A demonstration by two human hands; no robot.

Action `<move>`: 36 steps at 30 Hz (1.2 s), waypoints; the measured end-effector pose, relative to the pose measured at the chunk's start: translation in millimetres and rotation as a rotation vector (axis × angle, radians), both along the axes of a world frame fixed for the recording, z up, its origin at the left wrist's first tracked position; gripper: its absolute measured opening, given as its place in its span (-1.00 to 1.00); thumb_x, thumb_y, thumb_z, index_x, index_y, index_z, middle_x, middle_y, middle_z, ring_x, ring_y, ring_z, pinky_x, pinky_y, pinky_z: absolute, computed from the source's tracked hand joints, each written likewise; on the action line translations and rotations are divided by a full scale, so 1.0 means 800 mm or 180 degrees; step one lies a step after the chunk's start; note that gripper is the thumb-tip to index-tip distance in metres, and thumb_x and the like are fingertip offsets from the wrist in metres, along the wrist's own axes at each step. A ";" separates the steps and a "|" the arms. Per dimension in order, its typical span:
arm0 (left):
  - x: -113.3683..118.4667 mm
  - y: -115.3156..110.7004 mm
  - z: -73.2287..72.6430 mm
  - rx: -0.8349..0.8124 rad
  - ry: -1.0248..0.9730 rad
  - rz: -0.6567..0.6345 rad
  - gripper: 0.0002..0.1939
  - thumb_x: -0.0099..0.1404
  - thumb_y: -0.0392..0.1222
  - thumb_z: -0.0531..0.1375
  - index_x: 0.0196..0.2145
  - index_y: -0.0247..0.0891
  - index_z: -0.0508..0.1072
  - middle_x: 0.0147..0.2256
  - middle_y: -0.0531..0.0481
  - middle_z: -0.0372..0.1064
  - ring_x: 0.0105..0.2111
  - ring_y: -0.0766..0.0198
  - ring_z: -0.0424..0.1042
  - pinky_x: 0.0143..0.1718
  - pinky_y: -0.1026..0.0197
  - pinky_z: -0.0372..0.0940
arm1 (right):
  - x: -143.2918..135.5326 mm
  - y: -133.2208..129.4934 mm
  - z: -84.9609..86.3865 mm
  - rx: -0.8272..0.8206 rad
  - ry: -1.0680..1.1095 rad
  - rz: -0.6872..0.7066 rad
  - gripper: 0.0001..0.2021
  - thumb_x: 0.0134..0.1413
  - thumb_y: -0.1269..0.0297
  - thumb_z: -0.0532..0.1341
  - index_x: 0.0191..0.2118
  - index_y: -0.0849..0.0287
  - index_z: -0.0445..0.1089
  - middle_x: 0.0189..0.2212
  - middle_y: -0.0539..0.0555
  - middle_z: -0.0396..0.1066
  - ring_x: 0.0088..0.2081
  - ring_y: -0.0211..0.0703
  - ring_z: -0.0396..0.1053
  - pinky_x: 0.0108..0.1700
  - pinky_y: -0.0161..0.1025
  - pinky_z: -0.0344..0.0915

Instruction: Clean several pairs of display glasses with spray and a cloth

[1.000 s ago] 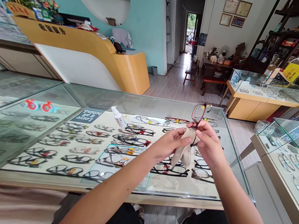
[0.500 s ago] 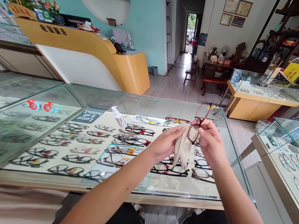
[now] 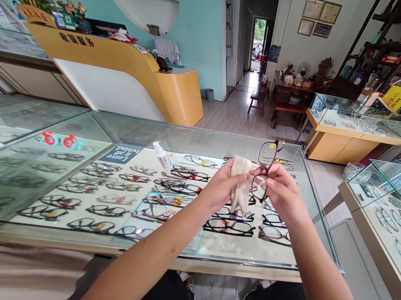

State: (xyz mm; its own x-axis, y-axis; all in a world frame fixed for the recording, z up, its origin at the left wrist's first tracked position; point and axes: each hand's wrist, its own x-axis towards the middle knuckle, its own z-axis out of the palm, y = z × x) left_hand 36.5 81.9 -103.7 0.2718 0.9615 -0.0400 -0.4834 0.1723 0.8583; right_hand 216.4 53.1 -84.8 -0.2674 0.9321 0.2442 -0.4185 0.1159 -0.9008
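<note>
My right hand pinches a pair of dark red eyeglasses near the middle of the frame, with one lens above the fingers and the other below. A pale cream cloth hangs from my left hand, which is closed on it. The cloth is beside the glasses, close to the lower lens; whether it touches the lens I cannot tell. Both hands are above the glass display counter. A white spray bottle stands to the left of my hands.
Rows of eyeglasses lie under the counter's glass. A blue sign and red toy-like glasses are at the left. More display cases stand to the right. Beyond the counter is a yellow reception desk.
My left hand has drawn the cloth slightly away from the lower lens, and more of it now bunches up above the thumb. The glasses have tilted a little in my right hand.
</note>
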 end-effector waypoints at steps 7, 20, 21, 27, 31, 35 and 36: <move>0.000 0.003 -0.005 -0.0061 -0.0129 -0.0107 -0.47 0.06 -0.13 0.58 -0.06 -0.22 0.52 -0.26 0.04 0.61 -0.38 0.24 0.54 -0.28 0.18 0.41 | -0.001 -0.001 -0.002 0.0083 -0.0158 -0.0133 -0.70 0.09 -0.01 0.51 -0.21 -0.03 0.47 -0.14 0.05 0.63 -0.05 0.02 0.50 0.09 -0.01 0.39; 0.005 0.003 -0.007 0.0478 0.0241 0.0503 -0.40 0.06 0.17 0.59 -0.08 -0.20 0.55 -0.25 0.02 0.60 -0.18 0.15 0.57 -0.10 0.20 0.39 | 0.008 -0.003 0.006 0.0198 -0.0010 -0.0461 -0.75 0.08 0.08 0.51 -0.25 -0.03 0.45 -0.19 0.04 0.64 0.01 0.04 0.52 0.21 0.01 0.33; 0.005 0.003 -0.007 0.0563 0.0317 0.0614 -0.40 0.07 0.21 0.59 -0.11 -0.20 0.55 -0.27 0.03 0.59 -0.22 0.19 0.54 -0.13 0.22 0.37 | 0.009 -0.002 0.006 0.0212 -0.0005 -0.0460 -0.76 0.09 0.09 0.50 -0.25 -0.03 0.46 -0.19 0.04 0.64 0.02 0.04 0.52 0.21 0.00 0.33; 0.000 0.005 -0.012 0.1113 0.0897 0.1295 -0.38 0.19 0.44 0.44 -0.22 -0.21 0.55 -0.39 0.06 0.44 -0.39 0.29 0.33 -0.36 0.28 0.23 | 0.014 0.002 0.000 0.0298 0.0022 -0.0475 -0.74 0.09 0.07 0.52 -0.24 -0.02 0.47 -0.11 0.06 0.67 0.09 0.06 0.53 0.22 0.00 0.33; -0.002 0.005 -0.014 0.1241 0.1033 0.1498 -0.32 0.20 0.53 0.37 -0.22 -0.20 0.56 -0.40 0.06 0.40 -0.38 0.28 0.30 -0.37 0.27 0.22 | 0.015 0.003 0.001 0.0335 0.0003 -0.0517 -0.72 0.06 0.05 0.52 -0.25 -0.01 0.47 -0.13 0.06 0.67 0.08 0.08 0.54 0.22 0.02 0.34; 0.001 0.006 -0.018 0.1022 0.0844 0.1362 -0.30 0.19 0.55 0.37 -0.18 -0.18 0.54 -0.29 0.03 0.49 -0.27 0.25 0.41 -0.26 0.26 0.31 | 0.014 0.000 0.003 0.0260 0.0028 -0.0514 -0.70 0.05 0.04 0.53 -0.26 -0.01 0.45 -0.15 0.07 0.65 0.06 0.07 0.53 0.18 0.01 0.37; 0.002 0.006 -0.019 0.0904 0.0769 0.1213 -0.30 0.19 0.56 0.36 -0.16 -0.18 0.53 -0.28 0.02 0.50 -0.26 0.24 0.44 -0.25 0.26 0.33 | 0.014 0.000 0.003 0.0234 0.0066 -0.0510 -0.70 0.04 0.05 0.53 -0.26 0.00 0.46 -0.15 0.07 0.65 0.04 0.05 0.53 0.14 -0.02 0.39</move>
State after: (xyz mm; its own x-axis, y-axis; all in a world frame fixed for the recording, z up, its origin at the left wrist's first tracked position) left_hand 37.9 86.8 -118.6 -0.0836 0.9724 0.2179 -0.2491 -0.2321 0.9403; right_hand 227.6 52.8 -82.0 -0.1110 0.9418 0.3173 -0.4078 0.2480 -0.8788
